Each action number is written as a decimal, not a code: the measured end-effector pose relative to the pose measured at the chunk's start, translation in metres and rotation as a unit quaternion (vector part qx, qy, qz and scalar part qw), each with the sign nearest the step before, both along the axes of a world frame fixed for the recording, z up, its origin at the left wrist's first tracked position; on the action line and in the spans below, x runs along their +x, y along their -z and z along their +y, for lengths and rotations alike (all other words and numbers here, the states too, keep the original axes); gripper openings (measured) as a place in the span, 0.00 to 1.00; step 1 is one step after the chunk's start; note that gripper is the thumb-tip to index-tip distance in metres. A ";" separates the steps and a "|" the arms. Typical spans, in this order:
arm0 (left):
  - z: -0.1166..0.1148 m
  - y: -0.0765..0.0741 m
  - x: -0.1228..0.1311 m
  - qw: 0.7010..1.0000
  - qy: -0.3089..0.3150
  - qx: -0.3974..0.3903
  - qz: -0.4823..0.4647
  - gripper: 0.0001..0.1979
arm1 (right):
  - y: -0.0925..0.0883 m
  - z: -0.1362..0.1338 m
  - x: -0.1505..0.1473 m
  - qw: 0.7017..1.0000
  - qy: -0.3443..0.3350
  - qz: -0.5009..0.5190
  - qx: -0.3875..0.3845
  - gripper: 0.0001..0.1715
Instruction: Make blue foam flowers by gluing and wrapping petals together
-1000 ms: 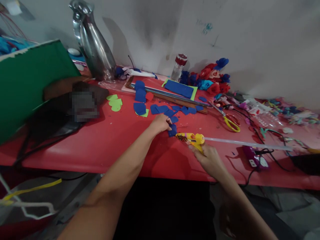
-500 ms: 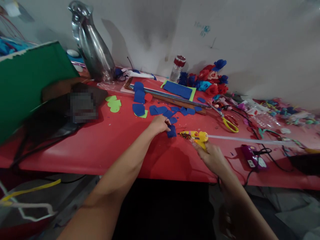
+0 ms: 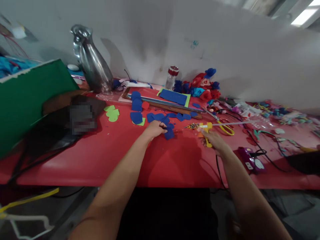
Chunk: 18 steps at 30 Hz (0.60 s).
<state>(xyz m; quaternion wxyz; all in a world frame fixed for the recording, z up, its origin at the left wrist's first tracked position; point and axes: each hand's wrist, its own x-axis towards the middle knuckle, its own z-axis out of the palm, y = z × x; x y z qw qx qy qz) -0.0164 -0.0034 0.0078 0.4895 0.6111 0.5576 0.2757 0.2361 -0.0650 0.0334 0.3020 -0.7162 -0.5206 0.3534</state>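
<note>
The right hand (image 3: pixel 214 141) clamped the glue gun (image 3: pixel 205 127); left of it, the left hand (image 3: pixel 155 128) pinched a blue cutout (image 3: pixel 169 134). Beyond the gun lay finished flowers (image 3: pixel 202 88) and loose cutouts (image 3: pixel 160 117), seemingly unglued.

Dim, soft, motion-blurred; edges warped; ceiling light top-right

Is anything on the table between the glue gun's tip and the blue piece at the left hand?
Nothing visible. Only bare red table lies between the tip of the glue gun, held in the right hand, and the blue piece that the left hand holds. Other blue pieces lie farther back.
</note>
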 end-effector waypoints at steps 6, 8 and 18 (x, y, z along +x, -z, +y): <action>-0.003 -0.014 -0.009 0.997 -0.043 -0.006 -0.061 0.05 | -0.001 0.020 -0.001 0.918 0.035 -0.392 0.049 0.26; -0.004 -0.016 -0.010 0.997 -0.039 0.019 -0.062 0.05 | -0.005 0.018 -0.018 0.905 0.025 -0.407 0.121 0.23; 0.001 -0.005 -0.007 0.995 -0.024 0.057 -0.076 0.05 | -0.006 0.059 -0.105 0.957 -0.209 -0.135 0.152 0.11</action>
